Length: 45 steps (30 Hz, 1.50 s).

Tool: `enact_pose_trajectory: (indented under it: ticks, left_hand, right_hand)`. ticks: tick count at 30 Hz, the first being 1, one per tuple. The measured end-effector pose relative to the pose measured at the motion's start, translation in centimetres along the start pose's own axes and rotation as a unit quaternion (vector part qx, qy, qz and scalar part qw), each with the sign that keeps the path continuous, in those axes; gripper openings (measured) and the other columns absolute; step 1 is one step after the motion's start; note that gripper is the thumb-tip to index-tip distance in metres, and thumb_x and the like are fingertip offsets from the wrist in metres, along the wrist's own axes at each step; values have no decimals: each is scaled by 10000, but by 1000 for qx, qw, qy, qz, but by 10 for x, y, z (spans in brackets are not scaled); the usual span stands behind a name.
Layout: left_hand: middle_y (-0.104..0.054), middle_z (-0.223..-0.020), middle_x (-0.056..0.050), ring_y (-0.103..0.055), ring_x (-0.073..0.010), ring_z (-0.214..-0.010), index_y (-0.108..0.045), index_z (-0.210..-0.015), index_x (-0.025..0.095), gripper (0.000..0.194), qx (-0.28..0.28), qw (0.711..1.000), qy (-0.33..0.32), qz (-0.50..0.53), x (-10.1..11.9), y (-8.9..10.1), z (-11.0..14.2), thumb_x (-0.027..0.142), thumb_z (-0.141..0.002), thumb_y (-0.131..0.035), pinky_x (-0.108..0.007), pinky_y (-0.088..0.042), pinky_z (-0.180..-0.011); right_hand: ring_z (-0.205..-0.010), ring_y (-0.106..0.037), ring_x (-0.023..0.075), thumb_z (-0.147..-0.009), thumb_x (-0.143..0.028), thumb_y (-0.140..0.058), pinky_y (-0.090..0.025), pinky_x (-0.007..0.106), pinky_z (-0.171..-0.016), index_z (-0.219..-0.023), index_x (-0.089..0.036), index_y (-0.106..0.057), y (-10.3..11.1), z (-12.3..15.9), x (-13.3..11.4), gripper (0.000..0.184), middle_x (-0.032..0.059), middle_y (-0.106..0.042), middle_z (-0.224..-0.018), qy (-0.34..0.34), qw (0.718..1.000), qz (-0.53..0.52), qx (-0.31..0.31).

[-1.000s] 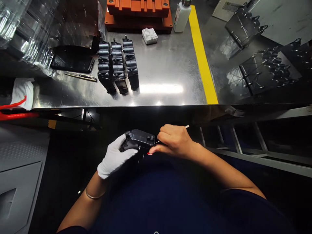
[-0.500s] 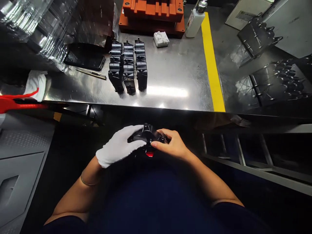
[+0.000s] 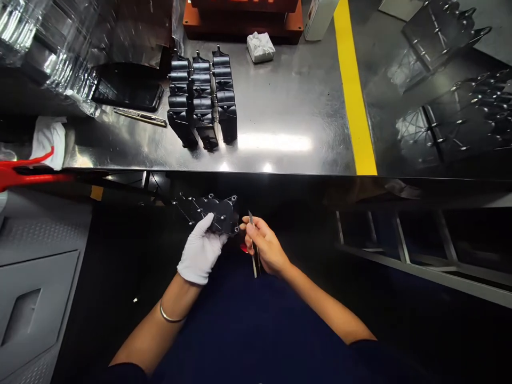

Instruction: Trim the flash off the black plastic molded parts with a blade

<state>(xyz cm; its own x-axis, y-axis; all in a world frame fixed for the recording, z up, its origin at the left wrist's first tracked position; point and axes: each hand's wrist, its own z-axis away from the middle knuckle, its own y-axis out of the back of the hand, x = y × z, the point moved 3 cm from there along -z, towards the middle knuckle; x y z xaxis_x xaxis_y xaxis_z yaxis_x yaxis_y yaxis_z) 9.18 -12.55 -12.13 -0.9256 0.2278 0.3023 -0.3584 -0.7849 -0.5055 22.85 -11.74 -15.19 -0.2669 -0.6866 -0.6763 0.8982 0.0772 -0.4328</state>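
My left hand [image 3: 201, 255], in a white glove, grips a black molded plastic part [image 3: 224, 214] in front of the bench, thumb across its flat face. Ringed lugs and small pegs stick out along the part's edges. My bare right hand [image 3: 267, 246] is closed around a slim knife [image 3: 256, 265], its pointed blade tilted up just right of the part, apart from it. Three similar black plastic parts [image 3: 203, 101] stand side by side on the bench above my hands. A small red thing [image 3: 244, 248] shows by my right fingers; its kind is unclear.
The steel bench [image 3: 288, 112] carries a yellow tape strip [image 3: 355, 90], a white wrapped block [image 3: 260, 47], a phone [image 3: 128, 95] and a pen [image 3: 140, 116]. An orange fixture [image 3: 244, 26] and a white bottle [image 3: 320, 20] stand behind. More black parts [image 3: 444, 32] lie right; red handles [image 3: 32, 170] jut in at left.
The black part has been turned over to show its flat face and has shifted left. My right hand has come off it, and the knife now points upward in its fingers.
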Motion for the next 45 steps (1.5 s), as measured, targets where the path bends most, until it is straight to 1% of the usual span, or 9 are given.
enact_pose_trajectory:
  ticks: [2,7,10,16,21,25,33,41,45]
  left_hand:
    - [-772,-987,-80,-743,-181,-861,-604,-1267,157,349,4,1000,14,-3,6,-2,-1,108,-969,-430,-306,-630,-728]
    - [-774,-947,-70,-748,-188,-800,-599,-1265,155,349,-13,998,54,-16,7,2,4,124,-970,-415,-287,-631,-604]
    - [-776,-906,-65,-748,-186,-761,-586,-1271,146,351,-4,997,73,-24,5,0,11,130,-973,-402,-273,-622,-563]
    - [-778,-943,-63,-748,-160,-791,-540,-1338,160,395,-3,996,85,-30,4,-12,25,117,-978,-383,-261,-622,-685]
    - [-770,-1032,-70,-742,-169,-895,-529,-1367,173,423,-1,996,80,-43,1,-13,30,110,-966,-411,-278,-617,-793]
    - [-773,-991,-59,-744,-153,-829,-568,-1318,166,386,3,995,84,-45,-1,-14,31,112,-970,-408,-278,-624,-777]
    - [-771,-858,-39,-740,-156,-732,-571,-1314,171,395,-13,993,96,-70,-3,-13,30,107,-969,-389,-255,-618,-656]
    - [-783,-896,-44,-749,-148,-762,-560,-1329,195,412,-25,993,106,-55,3,-6,19,115,-965,-383,-246,-614,-676]
    - [-784,-864,-36,-750,-150,-765,-632,-1231,187,372,-29,992,108,-54,5,3,16,120,-951,-397,-267,-621,-722]
  right_hand:
    - [-566,-504,52,-682,-584,-772,-461,187,-476,-1012,-200,-622,9,4,11,529,-8,-619,-848,-9,1000,-12,16]
    - [-599,-565,72,-755,-550,-732,-558,236,-539,-1007,-187,-651,17,15,25,450,-10,-620,-789,0,998,33,-58]
    - [-538,-555,59,-827,-518,-677,-526,212,-477,-1075,-191,-656,21,17,9,411,-15,-619,-776,72,995,64,-38]
    - [-525,-579,75,-883,-480,-620,-526,212,-458,-1147,-198,-658,27,10,-26,388,-11,-631,-738,159,980,115,-18]
    - [-795,-660,129,-937,-333,-559,-606,306,-700,-1297,-276,-616,21,9,-48,369,58,-679,-1084,311,922,230,-17]
    - [-863,-683,164,-898,-250,-626,-583,331,-783,-1115,-280,-735,14,12,-57,245,47,-733,-965,407,871,275,8]
    - [-703,-673,164,-839,-241,-707,-556,324,-658,-948,-257,-783,7,15,-60,133,44,-758,-804,459,842,277,58]
    - [-680,-663,158,-848,-322,-679,-531,302,-619,-887,-246,-788,6,5,-54,139,46,-745,-779,431,856,275,78]
    - [-732,-672,146,-854,-350,-660,-533,279,-678,-872,-235,-781,9,-6,-52,168,43,-744,-814,391,874,277,85]
